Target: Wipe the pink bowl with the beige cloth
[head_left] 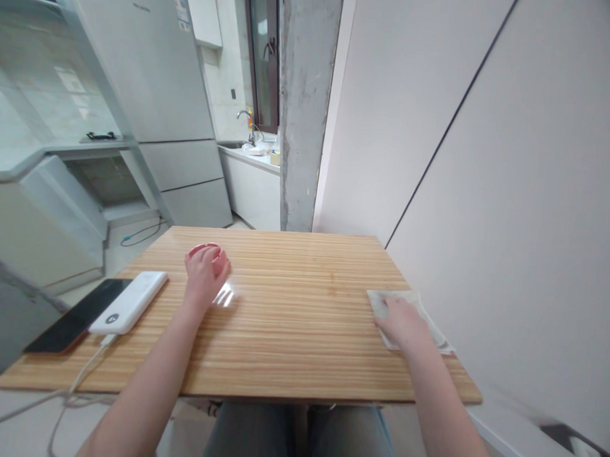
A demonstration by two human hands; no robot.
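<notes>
My left hand (pixel 205 268) is closed over a small pink round object with a red rim (pixel 197 248), at the far left of the wooden table (pixel 282 321). The fingers cover most of it, so I cannot tell whether it is a cup or a small bowl. Near the table's right edge, my right hand (pixel 400 320) presses down on a folded whitish cloth (pixel 434 330), its fingers curled against the fabric. Part of the cloth spreads out beyond the hand toward the wall.
A white power bank (pixel 129 302) with a cable (pixel 87 367) plugged in lies at the left, beside a dark tablet or phone (pixel 76 317). A white wall (pixel 437 160) borders the right side. Beyond the table stand a grey pillar (pixel 309 109) and a fridge (pixel 145 69).
</notes>
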